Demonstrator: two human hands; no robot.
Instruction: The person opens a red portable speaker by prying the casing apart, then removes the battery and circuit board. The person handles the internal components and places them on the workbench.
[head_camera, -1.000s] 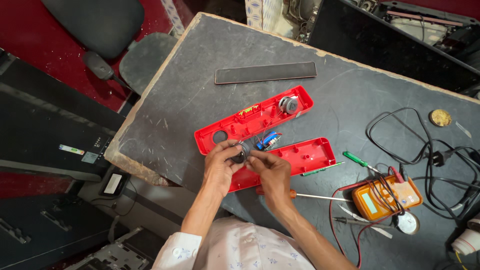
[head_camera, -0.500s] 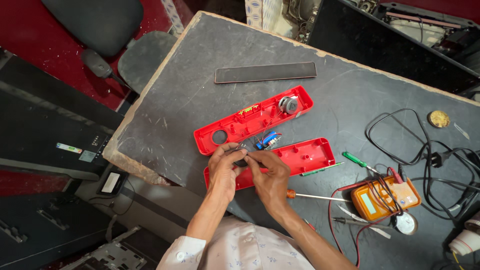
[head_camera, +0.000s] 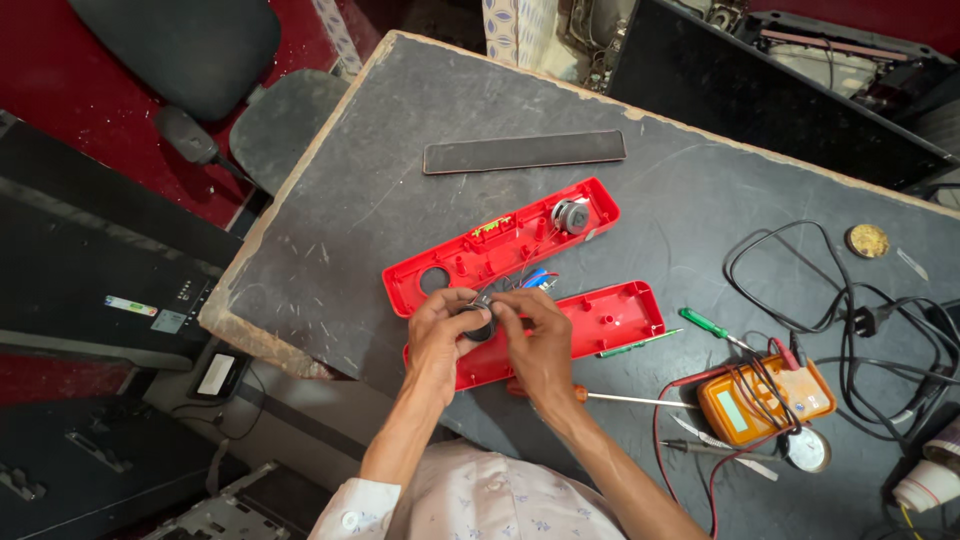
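Note:
My left hand (head_camera: 436, 335) and my right hand (head_camera: 541, 338) meet over the near red shell half (head_camera: 610, 315), both gripping a small round black part (head_camera: 479, 323) with thin wires running up from it. The far red shell half (head_camera: 500, 245) lies just beyond, with a round hole at its left end, a small round speaker (head_camera: 571, 215) at its right end and a green circuit strip inside. Blue components (head_camera: 537, 279) sit between the two halves. The black part is mostly hidden by my fingers.
A long black strip (head_camera: 524, 151) lies farther back on the grey table (head_camera: 330, 230). To the right are a green-handled screwdriver (head_camera: 708, 324), an orange multimeter (head_camera: 765, 400) with red and black leads, tangled black cables (head_camera: 850, 300), and an orange-handled screwdriver (head_camera: 620, 397) near my right wrist.
My hands have come closer together and lifted slightly toward the far shell half, now both pinching the small black part. The shell halves and tools have not moved.

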